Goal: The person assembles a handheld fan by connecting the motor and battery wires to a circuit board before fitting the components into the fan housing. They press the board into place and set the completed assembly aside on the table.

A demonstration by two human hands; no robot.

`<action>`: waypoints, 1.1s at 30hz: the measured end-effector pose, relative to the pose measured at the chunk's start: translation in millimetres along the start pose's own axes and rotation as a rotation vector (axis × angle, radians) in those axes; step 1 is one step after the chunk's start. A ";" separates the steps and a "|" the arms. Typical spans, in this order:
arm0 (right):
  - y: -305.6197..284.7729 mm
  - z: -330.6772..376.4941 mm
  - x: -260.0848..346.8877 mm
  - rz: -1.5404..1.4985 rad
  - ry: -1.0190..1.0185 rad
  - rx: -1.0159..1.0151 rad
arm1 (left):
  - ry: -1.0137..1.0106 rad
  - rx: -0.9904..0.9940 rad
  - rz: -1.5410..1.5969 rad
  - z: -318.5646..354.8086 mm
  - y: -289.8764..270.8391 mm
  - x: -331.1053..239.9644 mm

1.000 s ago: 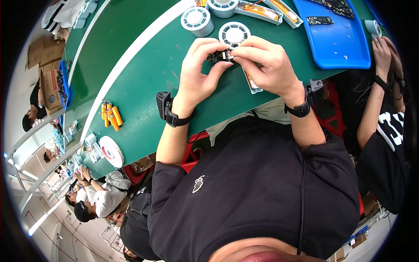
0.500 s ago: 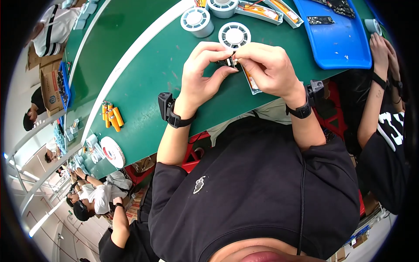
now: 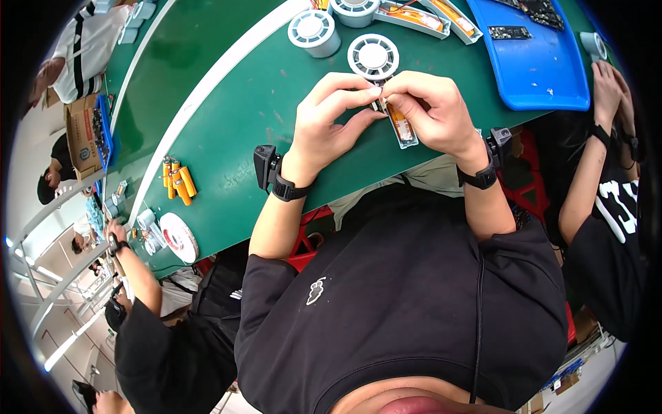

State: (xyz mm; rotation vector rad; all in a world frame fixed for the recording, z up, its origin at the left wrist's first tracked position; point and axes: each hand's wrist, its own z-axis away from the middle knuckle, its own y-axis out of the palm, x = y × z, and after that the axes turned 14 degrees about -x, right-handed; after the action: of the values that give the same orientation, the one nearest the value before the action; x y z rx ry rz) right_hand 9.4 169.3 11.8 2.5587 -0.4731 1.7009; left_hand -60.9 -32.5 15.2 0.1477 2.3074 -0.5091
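Note:
Just below a round pale-blue fan head, both hands meet over a narrow open handle case. An orange battery lies in this case. My left hand is closed in a pinch on a small dark circuit board, mostly covered by the fingers. Thumb and forefinger of my right hand pinch beside it on what looks like a small white connector, largely hidden by the fingertips. The fan lies face up, its handle pointing toward me.
More fan heads and open handles with orange batteries lie at the far side. A blue tray of circuit boards is at right, near a co-worker's hands. Loose orange batteries and a white reel sit at left.
Both hands have shifted slightly right and down over the handle. More of its battery shows, and less of the circuit board. At left, a co-worker in black has reached toward the table.

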 end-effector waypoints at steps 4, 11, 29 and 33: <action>-2.4 -0.2 1.7 0.025 0.076 0.048 | 0.059 -0.022 -0.042 1.9 2.8 1.5; 1.5 3.1 3.5 -0.044 0.184 0.028 | 0.074 -0.088 -0.066 5.0 9.3 -1.5; 6.0 3.0 8.7 0.251 -0.232 -0.070 | 0.067 -0.163 -0.143 7.6 11.5 -4.7; 8.5 3.6 8.9 0.267 -0.258 -0.110 | 0.077 -0.161 -0.136 7.8 12.7 -3.2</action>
State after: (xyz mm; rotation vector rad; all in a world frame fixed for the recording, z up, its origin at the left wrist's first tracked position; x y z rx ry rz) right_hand 13.6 158.4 17.2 2.7450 -0.9312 1.3634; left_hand -50.3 -23.9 8.5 -0.0691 2.4340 -0.3890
